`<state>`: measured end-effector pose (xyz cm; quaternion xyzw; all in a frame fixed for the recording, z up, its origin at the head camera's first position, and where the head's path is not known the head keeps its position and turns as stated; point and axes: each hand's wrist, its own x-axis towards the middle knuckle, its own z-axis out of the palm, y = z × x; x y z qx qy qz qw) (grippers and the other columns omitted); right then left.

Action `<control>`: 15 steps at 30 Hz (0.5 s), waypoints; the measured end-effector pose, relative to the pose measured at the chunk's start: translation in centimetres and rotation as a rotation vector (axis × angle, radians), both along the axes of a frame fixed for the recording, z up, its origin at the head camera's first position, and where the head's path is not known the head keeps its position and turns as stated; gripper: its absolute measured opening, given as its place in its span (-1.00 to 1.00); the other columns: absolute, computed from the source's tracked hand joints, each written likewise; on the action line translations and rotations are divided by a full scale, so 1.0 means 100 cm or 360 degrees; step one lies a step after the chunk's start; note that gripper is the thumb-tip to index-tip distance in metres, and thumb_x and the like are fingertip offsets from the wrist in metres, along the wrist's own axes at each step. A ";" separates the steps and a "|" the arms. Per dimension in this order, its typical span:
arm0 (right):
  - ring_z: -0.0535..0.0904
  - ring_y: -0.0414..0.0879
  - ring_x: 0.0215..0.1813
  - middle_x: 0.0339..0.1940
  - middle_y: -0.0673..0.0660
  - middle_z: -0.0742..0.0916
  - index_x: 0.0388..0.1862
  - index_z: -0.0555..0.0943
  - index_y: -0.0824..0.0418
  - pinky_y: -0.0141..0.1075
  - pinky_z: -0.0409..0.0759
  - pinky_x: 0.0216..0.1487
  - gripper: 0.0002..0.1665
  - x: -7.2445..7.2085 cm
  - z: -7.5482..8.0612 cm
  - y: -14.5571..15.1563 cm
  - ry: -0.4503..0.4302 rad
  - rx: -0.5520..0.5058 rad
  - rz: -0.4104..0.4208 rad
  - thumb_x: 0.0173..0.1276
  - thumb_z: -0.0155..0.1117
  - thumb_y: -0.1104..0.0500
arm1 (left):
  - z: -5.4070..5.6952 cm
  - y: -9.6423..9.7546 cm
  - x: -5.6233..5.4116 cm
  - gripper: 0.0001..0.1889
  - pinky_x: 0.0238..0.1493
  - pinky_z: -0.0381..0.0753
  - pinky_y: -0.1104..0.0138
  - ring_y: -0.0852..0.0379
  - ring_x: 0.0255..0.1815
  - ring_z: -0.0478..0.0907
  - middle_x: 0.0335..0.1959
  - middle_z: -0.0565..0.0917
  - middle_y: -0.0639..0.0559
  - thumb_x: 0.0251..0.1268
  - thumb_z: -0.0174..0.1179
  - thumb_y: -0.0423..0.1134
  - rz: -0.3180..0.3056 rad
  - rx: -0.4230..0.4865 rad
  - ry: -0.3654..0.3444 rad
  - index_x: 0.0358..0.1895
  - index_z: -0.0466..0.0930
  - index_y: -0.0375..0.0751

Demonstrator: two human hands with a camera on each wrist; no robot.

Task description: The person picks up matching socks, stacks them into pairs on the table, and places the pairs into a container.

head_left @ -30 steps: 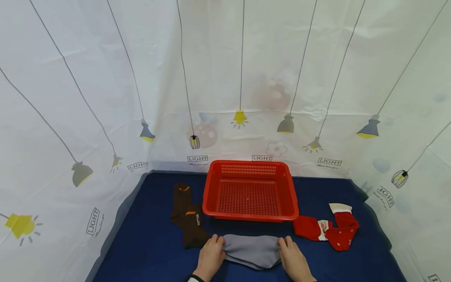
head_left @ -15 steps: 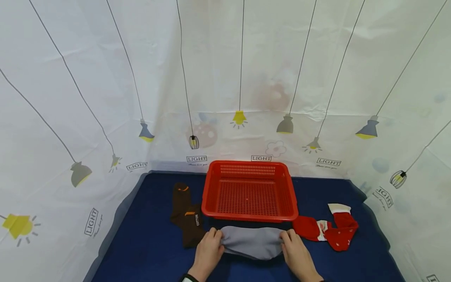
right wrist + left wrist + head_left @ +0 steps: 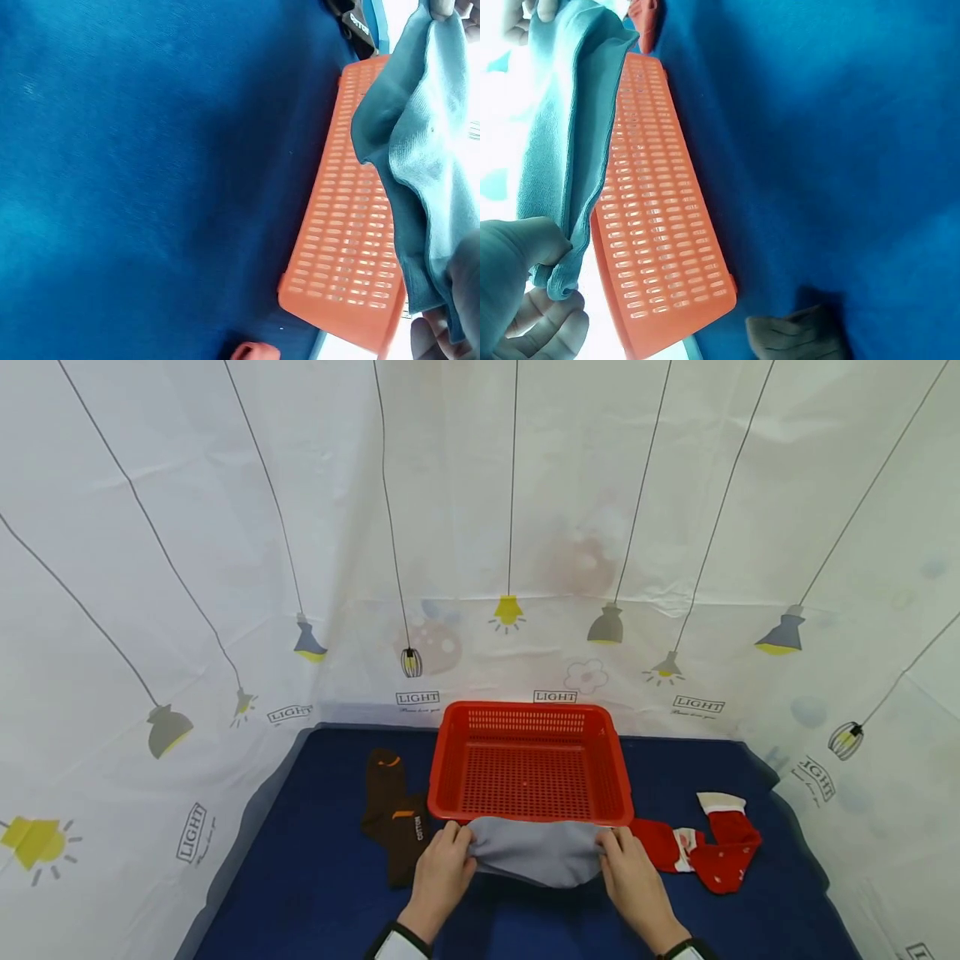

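Both hands hold a grey sock [image 3: 536,852] stretched sideways, raised off the blue cloth at the front of the red basket [image 3: 525,777]. My left hand [image 3: 442,872] pinches one end between thumb and fingers, and my right hand [image 3: 633,881] pinches the other. In the left wrist view the sock [image 3: 570,127] hangs in doubled layers beside the basket's slotted wall [image 3: 660,217]. The right wrist view shows its lower edge [image 3: 412,225] drooping between the hands. Part of the basket's front rim is hidden behind the sock in the head view.
A brown sock [image 3: 397,827] with orange marks and lettering lies left of the basket. To the right lies a folded red sock [image 3: 723,856] with white parts. A white curtain [image 3: 480,527] printed with lamps surrounds the blue-covered table [image 3: 300,893].
Both hands have lifted the grey sock and carried it forward toward the basket, where it now overlaps the front rim. The basket, brown sock and red sock stay in place.
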<state>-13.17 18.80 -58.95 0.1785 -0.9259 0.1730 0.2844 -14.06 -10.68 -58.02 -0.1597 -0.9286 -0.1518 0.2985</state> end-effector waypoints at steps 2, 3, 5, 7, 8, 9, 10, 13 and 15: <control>0.53 -0.10 -0.30 -0.26 0.11 0.58 -0.16 0.59 0.22 -0.27 0.56 -0.31 -0.50 -0.005 0.002 0.000 0.0042 -0.0006 0.0011 -0.03 0.60 0.51 | 0.002 0.000 -0.005 -0.57 -0.48 0.55 0.32 0.09 -0.42 0.57 -0.42 0.52 0.05 -0.33 0.60 -0.46 -0.0011 0.0006 0.0043 -0.31 0.60 -0.12; 0.53 -0.08 -0.30 -0.26 0.12 0.58 -0.16 0.59 0.23 -0.26 0.57 -0.30 -0.51 -0.008 0.002 -0.001 0.0054 -0.0007 0.0010 -0.02 0.60 0.51 | 0.002 0.000 -0.007 -0.56 -0.48 0.55 0.32 0.08 -0.42 0.58 -0.42 0.53 0.04 -0.34 0.59 -0.47 -0.0017 0.0008 0.0062 -0.31 0.60 -0.12; 0.55 -0.06 -0.30 -0.27 0.14 0.58 -0.15 0.59 0.24 -0.24 0.58 -0.31 -0.53 -0.014 0.004 -0.001 0.0064 -0.0010 0.0004 0.00 0.58 0.51 | 0.004 0.000 -0.013 -0.56 -0.49 0.56 0.31 0.08 -0.42 0.59 -0.42 0.53 0.03 -0.34 0.60 -0.49 -0.0023 0.0012 0.0084 -0.31 0.60 -0.13; 0.55 -0.04 -0.31 -0.27 0.15 0.58 -0.15 0.59 0.25 -0.22 0.58 -0.33 -0.54 -0.020 0.007 -0.002 0.0064 -0.0015 -0.0003 0.01 0.57 0.51 | 0.005 0.000 -0.018 -0.57 -0.48 0.57 0.31 0.08 -0.42 0.60 -0.41 0.54 0.02 -0.32 0.59 -0.49 -0.0029 0.0021 0.0082 -0.31 0.60 -0.14; 0.55 -0.03 -0.31 -0.27 0.16 0.58 -0.15 0.59 0.25 -0.20 0.59 -0.34 -0.54 -0.023 0.008 -0.002 0.0067 -0.0020 -0.0006 0.01 0.57 0.51 | 0.006 0.000 -0.020 -0.58 -0.48 0.58 0.31 0.07 -0.42 0.60 -0.41 0.55 0.02 -0.29 0.59 -0.49 -0.0032 0.0023 0.0076 -0.30 0.60 -0.15; 0.56 -0.01 -0.30 -0.27 0.17 0.58 -0.15 0.59 0.26 -0.19 0.59 -0.34 -0.54 -0.026 0.009 -0.002 0.0075 -0.0026 -0.0006 0.02 0.56 0.52 | 0.007 0.000 -0.023 -0.59 -0.47 0.58 0.31 0.07 -0.43 0.60 -0.40 0.55 0.01 -0.26 0.59 -0.48 -0.0034 0.0022 0.0064 -0.30 0.60 -0.15; 0.56 0.01 -0.30 -0.27 0.18 0.58 -0.15 0.59 0.27 -0.17 0.59 -0.34 -0.55 -0.029 0.011 -0.003 0.0086 -0.0031 -0.0002 0.02 0.56 0.52 | 0.009 0.001 -0.026 -0.60 -0.47 0.57 0.31 0.06 -0.43 0.60 -0.40 0.55 0.01 -0.23 0.58 -0.47 -0.0034 0.0022 0.0050 -0.29 0.60 -0.15; 0.56 0.04 -0.31 -0.28 0.20 0.58 -0.15 0.59 0.29 -0.16 0.58 -0.36 -0.57 -0.038 0.014 -0.004 0.0121 -0.0048 0.0013 0.04 0.54 0.53 | 0.013 0.001 -0.036 -0.64 -0.46 0.58 0.31 0.05 -0.43 0.60 -0.39 0.57 -0.01 -0.15 0.57 -0.45 -0.0037 0.0012 0.0003 -0.28 0.61 -0.15; 0.56 0.07 -0.31 -0.28 0.21 0.57 -0.15 0.59 0.30 -0.15 0.58 -0.36 -0.59 -0.043 0.017 -0.004 0.0128 -0.0053 0.0021 0.06 0.52 0.53 | 0.015 0.001 -0.044 -0.66 -0.46 0.58 0.30 0.04 -0.42 0.60 -0.37 0.58 -0.02 -0.10 0.57 -0.44 -0.0034 0.0001 -0.0033 -0.27 0.61 -0.15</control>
